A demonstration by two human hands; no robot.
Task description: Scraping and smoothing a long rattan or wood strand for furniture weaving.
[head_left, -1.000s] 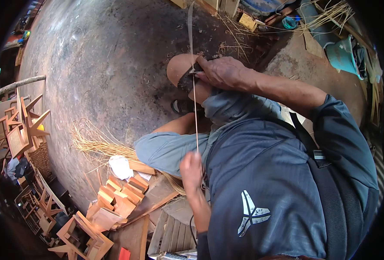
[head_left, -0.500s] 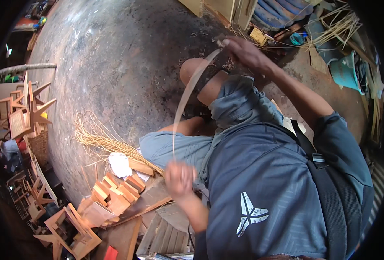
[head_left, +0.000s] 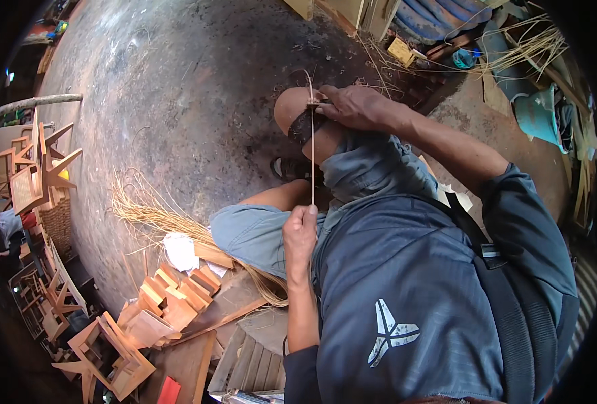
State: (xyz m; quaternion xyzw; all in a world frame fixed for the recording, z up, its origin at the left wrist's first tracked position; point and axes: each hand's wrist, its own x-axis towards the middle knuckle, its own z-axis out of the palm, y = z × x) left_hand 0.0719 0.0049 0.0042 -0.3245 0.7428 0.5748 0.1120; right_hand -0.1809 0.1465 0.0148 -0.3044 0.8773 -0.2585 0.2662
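A thin pale rattan strip (head_left: 312, 165) runs taut between my two hands, and its far end curls up past my raised knee. My left hand (head_left: 300, 232) is closed in a pinch on the near end of the strip, close to my belly. At the knee, my right hand (head_left: 356, 106) is closed round a small knife (head_left: 321, 103), mostly hidden by the fingers. Its thin dark blade lies across the strip, over a dark pad (head_left: 303, 126) strapped at my knee. Whether the right fingers also touch the strip, I cannot tell.
Long rattan strands (head_left: 153, 209) lie left of my legs, beside a white cloth (head_left: 180, 251) and stacked wood blocks (head_left: 177, 296). Wooden frames (head_left: 113, 360) stand at the lower left. A turquoise bucket (head_left: 538, 118) and more strands (head_left: 534, 50) are at the right.
My right hand has come back from beyond the knee to rest at it. My left hand has risen toward the knee, and the bowed strip is now straight.
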